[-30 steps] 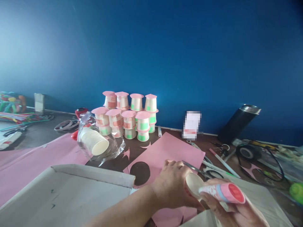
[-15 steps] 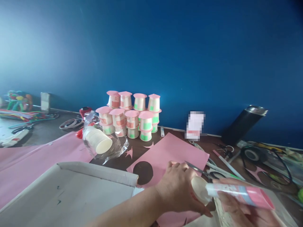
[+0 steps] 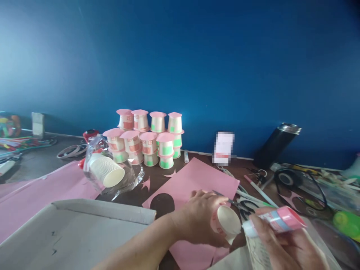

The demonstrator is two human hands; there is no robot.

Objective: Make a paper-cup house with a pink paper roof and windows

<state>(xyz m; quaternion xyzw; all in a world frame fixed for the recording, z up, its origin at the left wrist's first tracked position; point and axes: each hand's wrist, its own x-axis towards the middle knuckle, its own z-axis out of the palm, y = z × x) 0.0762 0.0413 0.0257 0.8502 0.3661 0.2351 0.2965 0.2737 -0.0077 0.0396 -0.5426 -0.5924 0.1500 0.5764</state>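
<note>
My left hand (image 3: 197,217) is closed round a white paper cup (image 3: 228,221) with red drawing on its side, its round white end turned up toward me. In my right hand (image 3: 289,240) is a glue stick (image 3: 277,220) with a pink base, its white end pointing left at the cup. A small space parts the stick from the cup. Beneath the left hand lies a pink paper sheet (image 3: 194,180) with a round hole cut in it. Scissors (image 3: 244,205) lie just behind the cup, partly hidden by my hands.
Decorated cup towers with pink paper roofs (image 3: 165,138) stand by the blue wall. Left of them, a stack of paper cups (image 3: 108,170) lies in clear plastic. A white box lid (image 3: 104,210) fills the front left. A black flask (image 3: 277,146) leans at the right.
The glue stick has drawn back right, away from the cup's rim. My left hand has turned the cup's end more toward me. The whole view has shifted slightly.
</note>
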